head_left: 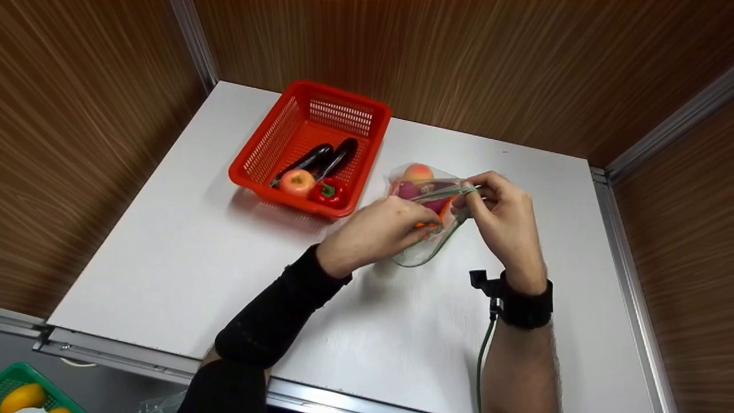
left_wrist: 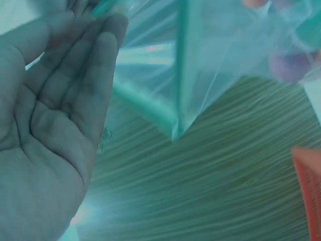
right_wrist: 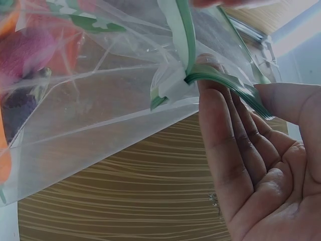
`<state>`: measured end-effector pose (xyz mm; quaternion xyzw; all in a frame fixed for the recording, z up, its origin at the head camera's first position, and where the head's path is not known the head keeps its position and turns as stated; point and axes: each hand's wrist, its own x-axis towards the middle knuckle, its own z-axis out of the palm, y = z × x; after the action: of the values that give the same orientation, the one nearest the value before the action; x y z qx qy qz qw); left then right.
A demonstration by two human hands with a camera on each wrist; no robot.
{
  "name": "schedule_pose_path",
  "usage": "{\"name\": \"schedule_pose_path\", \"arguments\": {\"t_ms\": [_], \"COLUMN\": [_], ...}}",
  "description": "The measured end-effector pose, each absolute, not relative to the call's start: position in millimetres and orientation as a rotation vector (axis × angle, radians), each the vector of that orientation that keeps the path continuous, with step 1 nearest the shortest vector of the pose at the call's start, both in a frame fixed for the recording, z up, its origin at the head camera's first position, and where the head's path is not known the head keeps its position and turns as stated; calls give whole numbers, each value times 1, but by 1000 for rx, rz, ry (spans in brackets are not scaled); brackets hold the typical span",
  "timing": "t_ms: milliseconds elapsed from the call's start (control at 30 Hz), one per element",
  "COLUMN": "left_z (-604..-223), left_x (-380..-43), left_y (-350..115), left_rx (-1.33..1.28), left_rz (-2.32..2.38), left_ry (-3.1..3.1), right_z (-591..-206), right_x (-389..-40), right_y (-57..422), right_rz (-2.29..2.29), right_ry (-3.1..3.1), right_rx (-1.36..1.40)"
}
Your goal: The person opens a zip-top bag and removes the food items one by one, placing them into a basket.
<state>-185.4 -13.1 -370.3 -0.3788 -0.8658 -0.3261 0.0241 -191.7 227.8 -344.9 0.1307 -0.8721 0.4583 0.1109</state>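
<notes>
A clear zip bag [head_left: 421,252] with a green-edged mouth lies in front of me, right of the basket. Through its film show a peach-like fruit [head_left: 418,172], purple produce [head_left: 408,190] and something orange. My left hand [head_left: 395,226] pinches the near side of the mouth; in the left wrist view its fingertips meet at the green edge. With thumb and fingers, my right hand [head_left: 504,221] pinches the folded green zip strip [right_wrist: 228,83] at the bag's right corner. Between the hands the mouth gapes. Some contents are hidden behind my left hand.
A red plastic basket [head_left: 241,178] stands at the back left, holding two eggplants [head_left: 338,158], an apple [head_left: 297,182] and a red bell pepper [head_left: 328,192]. Wood-grain walls border the white table [head_left: 172,258]. Below its front-left corner is a green basket [head_left: 57,393] with yellow items.
</notes>
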Motion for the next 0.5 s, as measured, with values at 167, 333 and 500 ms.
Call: {"name": "schedule_pose_path", "arguments": {"t_ms": [167,333,500], "left_z": [-384,-396,-416], "left_x": [-190,-196,-201], "left_y": [1,9,17], "left_rx": [-984,-864,-865], "left_rz": [-839,-713,-566], "left_ry": [-2750,-2803,-2784], "right_z": [-345,-345,-345], "right_x": [-190,-187,-183], "right_y": [224,221,218], "right_rz": [1378,1387,1414], "right_ry": [-2560,-2564,-2553], "right_rx": [411,448,493]}}
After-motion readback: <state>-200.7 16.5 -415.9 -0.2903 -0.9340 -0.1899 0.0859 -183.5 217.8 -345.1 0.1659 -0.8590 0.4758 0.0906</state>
